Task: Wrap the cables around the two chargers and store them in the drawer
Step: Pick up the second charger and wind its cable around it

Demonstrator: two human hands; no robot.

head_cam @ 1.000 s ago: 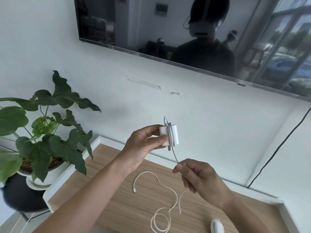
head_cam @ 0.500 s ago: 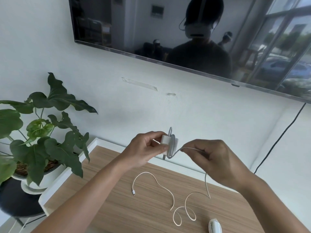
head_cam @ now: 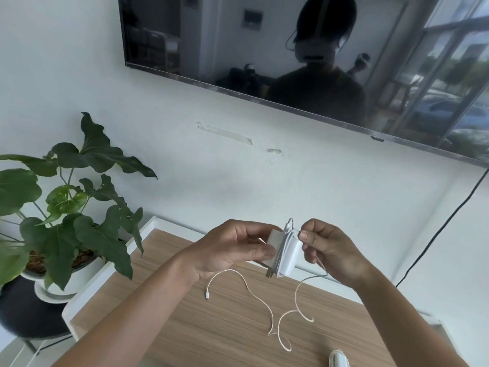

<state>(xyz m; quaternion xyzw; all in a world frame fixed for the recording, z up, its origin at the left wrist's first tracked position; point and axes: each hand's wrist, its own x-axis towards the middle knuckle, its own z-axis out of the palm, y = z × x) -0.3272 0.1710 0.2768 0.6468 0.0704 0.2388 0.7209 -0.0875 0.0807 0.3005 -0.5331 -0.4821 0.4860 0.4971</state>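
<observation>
My left hand [head_cam: 227, 250] grips a white charger [head_cam: 287, 256] above the wooden cabinet top [head_cam: 185, 327], prongs pointing down. Several turns of its white cable [head_cam: 248, 290] lie around the charger's body. My right hand [head_cam: 330, 250] pinches the cable right beside the charger, at its upper right edge. The loose rest of the cable hangs from my right hand and curls on the wood, with its plug end at the left. A second white charger [head_cam: 338, 360], with cable wound on it, lies at the bottom edge of the view. No drawer is in view.
A potted plant [head_cam: 63, 207] on a black stool [head_cam: 26, 313] stands left of the cabinet. A dark screen [head_cam: 291, 49] hangs on the white wall above. A black cord [head_cam: 444, 229] runs down the wall at the right.
My right hand has carried the cable up and around the charger, from below it to its right side, then close against its top. The slack on the wood has shortened.
</observation>
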